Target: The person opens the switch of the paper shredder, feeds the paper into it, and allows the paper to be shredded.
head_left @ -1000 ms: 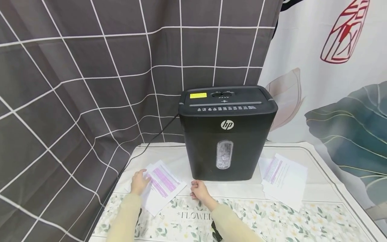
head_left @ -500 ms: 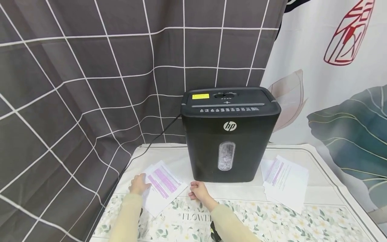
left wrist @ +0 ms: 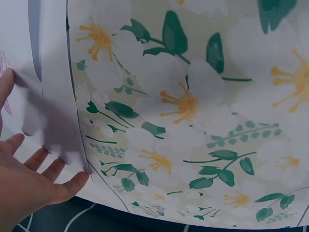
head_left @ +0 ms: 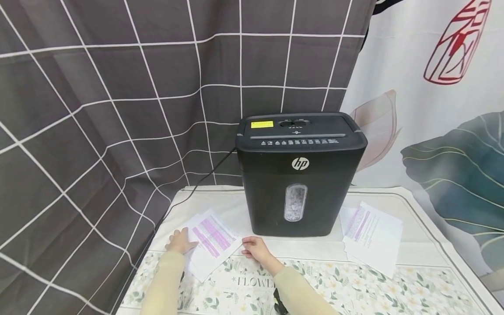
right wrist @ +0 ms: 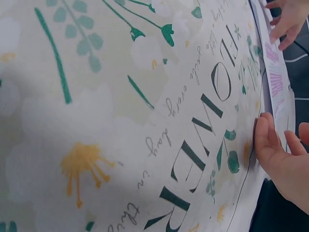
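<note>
Printed paper sheets (head_left: 215, 239) with purple-pink bands of text lie in a loose stack on the left of the table. My left hand (head_left: 179, 241) is at the stack's left edge. In the left wrist view its spread fingertips touch the edge of the white sheets (left wrist: 55, 111), and the thumb reaches over the printed face. My right hand (head_left: 257, 250) is at the sheets' right corner, with its fingertips close to the edge. The right wrist view shows those fingers (right wrist: 266, 130) loosely bent beside the paper (right wrist: 276, 79).
A black HP paper shredder (head_left: 271, 188) stands behind the hands, its window showing shredded bits. Its cable (head_left: 189, 195) runs down the left side. More printed sheets (head_left: 374, 240) lie to its right. A flowered tablecloth (head_left: 334, 284) covers the table; a dark checked curtain (head_left: 157, 87) hangs behind.
My left hand has dropped slightly along the sheets' left edge and its fingers have spread. The right hand has edged left to the paper's corner. The head view has shifted a little.
</note>
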Demonstrator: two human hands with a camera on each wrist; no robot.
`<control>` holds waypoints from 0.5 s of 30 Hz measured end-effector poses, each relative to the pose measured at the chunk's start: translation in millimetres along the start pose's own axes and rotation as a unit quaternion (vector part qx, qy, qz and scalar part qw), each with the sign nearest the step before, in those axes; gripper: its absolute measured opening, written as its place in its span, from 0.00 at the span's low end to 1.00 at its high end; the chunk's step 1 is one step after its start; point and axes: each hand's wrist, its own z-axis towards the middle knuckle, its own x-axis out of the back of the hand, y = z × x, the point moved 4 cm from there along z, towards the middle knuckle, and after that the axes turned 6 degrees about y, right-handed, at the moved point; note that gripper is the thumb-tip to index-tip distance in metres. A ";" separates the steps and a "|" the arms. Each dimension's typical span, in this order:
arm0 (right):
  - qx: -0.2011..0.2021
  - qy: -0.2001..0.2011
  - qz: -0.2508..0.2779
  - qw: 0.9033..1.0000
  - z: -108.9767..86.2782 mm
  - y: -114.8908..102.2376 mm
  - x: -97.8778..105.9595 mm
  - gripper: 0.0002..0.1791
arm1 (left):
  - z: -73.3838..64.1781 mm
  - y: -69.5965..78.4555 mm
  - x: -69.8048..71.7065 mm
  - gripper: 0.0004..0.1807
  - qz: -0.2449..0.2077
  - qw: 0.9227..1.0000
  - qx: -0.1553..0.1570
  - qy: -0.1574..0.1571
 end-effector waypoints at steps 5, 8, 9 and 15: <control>-0.009 -0.004 -0.002 1.000 1.0 0.7 -1.6 0.18 | -0.4 1.5 1.3 0.40 0.004 1.000 -0.002 0.004; -0.018 -0.004 0.000 1.000 -0.1 0.1 -2.2 0.18 | -5.3 4.5 3.7 0.40 0.004 1.000 0.000 0.004; -0.019 -0.005 -0.001 1.000 -0.4 -0.2 -2.6 0.19 | -6.3 4.9 3.9 0.40 0.004 1.000 0.000 0.004; -0.022 -0.003 -0.008 1.000 -0.5 -1.9 -4.3 0.19 | -6.3 3.8 2.8 0.40 0.000 1.000 -0.001 0.004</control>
